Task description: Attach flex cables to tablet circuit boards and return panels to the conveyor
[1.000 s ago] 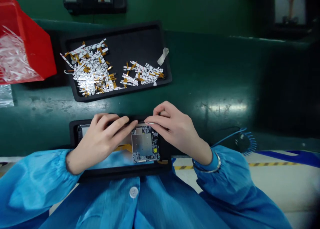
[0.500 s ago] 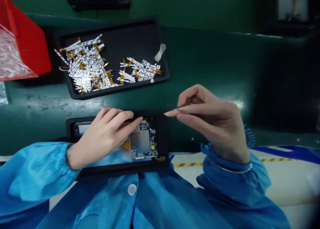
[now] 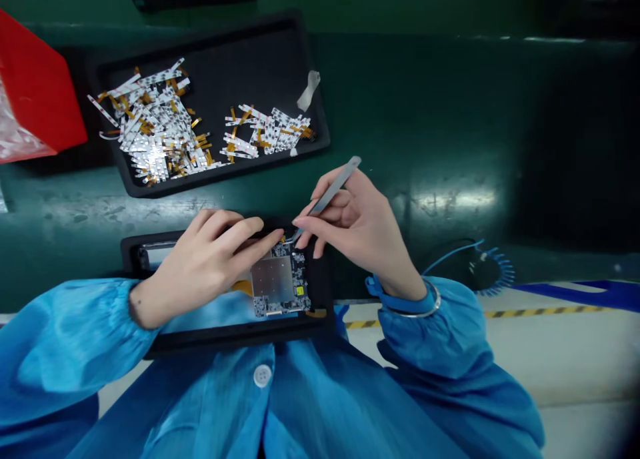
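Observation:
A black device frame (image 3: 230, 335) lies in front of me, with a small circuit board and metal shield (image 3: 280, 285) exposed in it. My left hand (image 3: 210, 259) rests on the device, fingers pressed flat on its top edge beside the board. My right hand (image 3: 357, 229) grips metal tweezers (image 3: 327, 193) like a pen, and their tip touches the board's upper edge next to my left fingertips. Both forearms are in blue sleeves.
A black tray (image 3: 270, 59) behind the device holds two heaps of several silver-and-orange flex strips (image 3: 155, 129). A red bin (image 3: 35, 92) with white pieces stands at the far left. A coiled blue cord (image 3: 487, 265) lies at the right on the green bench (image 3: 450, 132).
My right hand lifted away to the right, then came back holding the tweezers upright with the tip on the board. My left hand stayed on the device.

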A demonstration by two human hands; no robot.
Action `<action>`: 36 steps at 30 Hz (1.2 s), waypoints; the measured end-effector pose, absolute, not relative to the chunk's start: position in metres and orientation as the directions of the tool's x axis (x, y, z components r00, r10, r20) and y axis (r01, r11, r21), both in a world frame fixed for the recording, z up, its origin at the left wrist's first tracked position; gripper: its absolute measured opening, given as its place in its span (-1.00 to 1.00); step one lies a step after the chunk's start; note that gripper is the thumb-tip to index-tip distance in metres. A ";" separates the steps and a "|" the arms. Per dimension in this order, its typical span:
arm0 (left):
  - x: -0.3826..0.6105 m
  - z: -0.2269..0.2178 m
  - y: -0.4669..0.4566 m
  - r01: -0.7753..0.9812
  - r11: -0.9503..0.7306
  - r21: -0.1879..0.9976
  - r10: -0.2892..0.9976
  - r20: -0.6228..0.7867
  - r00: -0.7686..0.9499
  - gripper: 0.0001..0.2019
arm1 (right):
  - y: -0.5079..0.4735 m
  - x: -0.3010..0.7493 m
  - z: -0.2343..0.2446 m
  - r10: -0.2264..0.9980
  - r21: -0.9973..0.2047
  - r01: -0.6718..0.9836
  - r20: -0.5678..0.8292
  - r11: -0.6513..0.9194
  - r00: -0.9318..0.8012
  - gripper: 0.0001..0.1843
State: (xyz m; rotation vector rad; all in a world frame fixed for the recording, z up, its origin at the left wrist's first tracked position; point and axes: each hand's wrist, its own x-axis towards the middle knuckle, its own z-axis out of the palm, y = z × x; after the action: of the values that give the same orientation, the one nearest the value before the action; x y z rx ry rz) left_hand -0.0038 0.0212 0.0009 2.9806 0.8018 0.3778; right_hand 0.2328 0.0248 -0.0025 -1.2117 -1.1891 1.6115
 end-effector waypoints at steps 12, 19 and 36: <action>0.022 0.001 0.045 0.554 -0.611 0.566 0.707 0.074 0.704 -0.89 | 0.023 0.229 -0.008 0.955 -0.968 -0.029 -0.243 -0.251 -0.170 -0.53; 0.011 0.011 0.037 0.568 -0.626 0.535 0.720 0.116 0.684 -0.99 | 0.024 0.228 -0.005 0.950 -0.961 0.025 -0.275 -0.275 -0.150 -0.56; -0.001 0.007 0.008 0.458 -0.886 0.066 0.462 0.169 0.870 -0.70 | 0.023 0.229 -0.007 0.960 -0.972 0.081 -0.233 -0.222 -0.157 -0.59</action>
State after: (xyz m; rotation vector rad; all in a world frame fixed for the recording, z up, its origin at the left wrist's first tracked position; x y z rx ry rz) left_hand -0.0012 0.0076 0.0067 3.0148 0.7420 0.2821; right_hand 0.2286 0.0230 -0.0068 -1.3436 -1.2623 1.4760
